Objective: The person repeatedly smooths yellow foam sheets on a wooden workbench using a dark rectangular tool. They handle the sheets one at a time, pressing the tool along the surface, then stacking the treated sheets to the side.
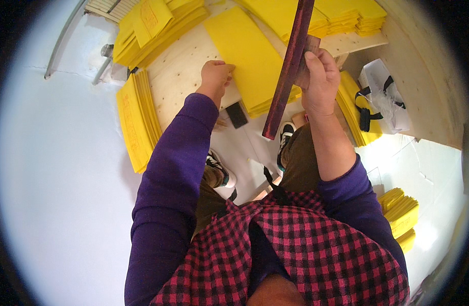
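1. Clock positions are read from the centre of the view.
2. The flat yellow rectangular paper sheet [239,46] lies at 12 o'clock, on the pale knotted wooden table [178,64].
3. The left hand [214,79], just past 11 o'clock, has its fingers drawn together at the sheet's left edge; whether they pinch it cannot be told.
4. The right hand [322,79], between 1 and 2 o'clock, has its fingers closed around the flat reddish-brown block [301,76].
5. The long, narrow, dark red bar [288,66] adjoins this block, slanting across the sheet's right side from the upper rim at 1 o'clock.
6. The small black rectangular piece [237,115] is at 12 o'clock, below the sheet's lower left corner.
7. Stacked yellow paper pieces [137,122] appear near 10 o'clock.
8. The white open box [380,94], holding clear plastic, is between 2 and 3 o'clock.
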{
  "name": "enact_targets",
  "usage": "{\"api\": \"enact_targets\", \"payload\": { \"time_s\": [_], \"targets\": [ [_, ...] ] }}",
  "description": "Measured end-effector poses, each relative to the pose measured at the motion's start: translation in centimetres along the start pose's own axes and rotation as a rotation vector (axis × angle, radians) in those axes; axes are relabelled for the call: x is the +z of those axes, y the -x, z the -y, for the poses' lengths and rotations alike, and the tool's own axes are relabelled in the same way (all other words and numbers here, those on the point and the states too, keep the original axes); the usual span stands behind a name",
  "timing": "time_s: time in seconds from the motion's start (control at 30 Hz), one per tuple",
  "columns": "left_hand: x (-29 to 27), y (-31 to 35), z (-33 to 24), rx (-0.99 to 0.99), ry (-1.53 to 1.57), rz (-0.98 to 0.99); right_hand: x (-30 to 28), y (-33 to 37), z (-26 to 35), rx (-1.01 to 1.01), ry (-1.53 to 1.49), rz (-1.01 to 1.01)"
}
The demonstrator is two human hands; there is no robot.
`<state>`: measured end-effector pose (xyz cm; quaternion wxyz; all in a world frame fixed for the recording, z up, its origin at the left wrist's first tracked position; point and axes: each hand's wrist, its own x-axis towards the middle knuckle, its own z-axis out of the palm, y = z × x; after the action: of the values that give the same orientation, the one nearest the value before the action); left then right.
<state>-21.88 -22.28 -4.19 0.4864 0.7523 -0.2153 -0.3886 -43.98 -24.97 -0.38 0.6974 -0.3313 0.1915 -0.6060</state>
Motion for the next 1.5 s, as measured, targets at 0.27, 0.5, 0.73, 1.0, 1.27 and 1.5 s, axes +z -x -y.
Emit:
{"api": "enact_targets", "payload": {
  "time_s": [0.27, 0.5, 0.73, 1.0, 1.27, 1.5],
  "targets": [
    [0.3, -0.8, -0.3, -0.008, -0.051, 0.116, 0.0, -0.2, -0.3, -0.019, 0.021, -0.011],
    [0.7, -0.7, 0.1, 0.009, 0.164, -0.006, 0.2, -0.3, -0.8, -0.043, 0.029, -0.02],
    [-1.4, -0.6, 1.1, 0.019, 0.339, 0.105, 0.2, -0.2, -1.0, -0.001, 0.091, 0.006],
    [-6.1, 1.3, 3.8, 0.083, 0.435, 0.114, 0.5, -0.1, -1.5, -0.027, 0.091, 0.013],
    [-13.2, 3.1, 7.9, 0.03, 0.459, -0.072, 1.4, -0.1, -2.1, 0.016, 0.148, -0.016],
    [-13.8, 3.3, 7.6, 0.057, 0.403, -0.189, 2.0, 0.1, -2.9, -0.004, 0.219, 0.028]
  ]
}}
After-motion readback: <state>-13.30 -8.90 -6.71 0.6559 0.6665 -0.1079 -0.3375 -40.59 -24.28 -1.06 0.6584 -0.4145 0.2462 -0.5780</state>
